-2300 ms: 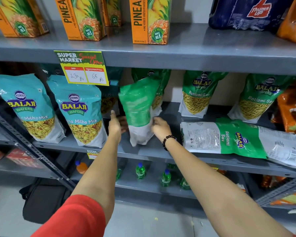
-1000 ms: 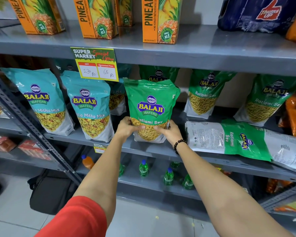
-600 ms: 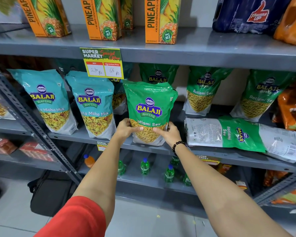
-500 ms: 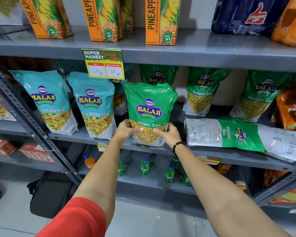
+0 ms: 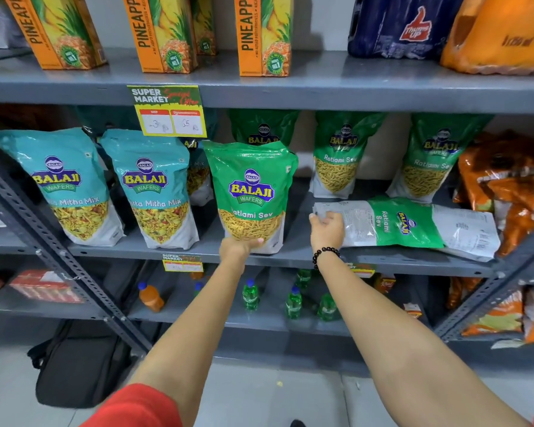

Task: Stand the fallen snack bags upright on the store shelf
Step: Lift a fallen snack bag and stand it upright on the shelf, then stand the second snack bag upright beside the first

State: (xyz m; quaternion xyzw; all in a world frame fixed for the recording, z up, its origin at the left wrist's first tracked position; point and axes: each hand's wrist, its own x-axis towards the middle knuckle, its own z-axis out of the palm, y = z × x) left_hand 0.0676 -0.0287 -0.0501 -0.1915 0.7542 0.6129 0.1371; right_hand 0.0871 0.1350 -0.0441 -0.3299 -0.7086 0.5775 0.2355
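Note:
A green Ratlami Sev bag (image 5: 251,192) stands upright at the front of the middle shelf (image 5: 290,257), label facing me. My left hand (image 5: 239,246) rests against its bottom edge, fingers curled under the front. To its right a second green Ratlami Sev bag (image 5: 413,226) lies flat on its side, back panel up. My right hand (image 5: 326,229), with a black bead bracelet on the wrist, grips that fallen bag's left end.
Two teal Mitha Mix bags (image 5: 148,192) stand to the left. More green Ratlami Sev bags (image 5: 341,155) stand at the back. Orange bags (image 5: 506,186) crowd the right end. Pineapple juice cartons (image 5: 262,35) sit above, small bottles (image 5: 250,295) below. A slanted metal brace (image 5: 59,257) crosses the left.
My right hand has let go of the upright green bag and moved right onto the end of the fallen bag. My left hand stays at the upright bag's base.

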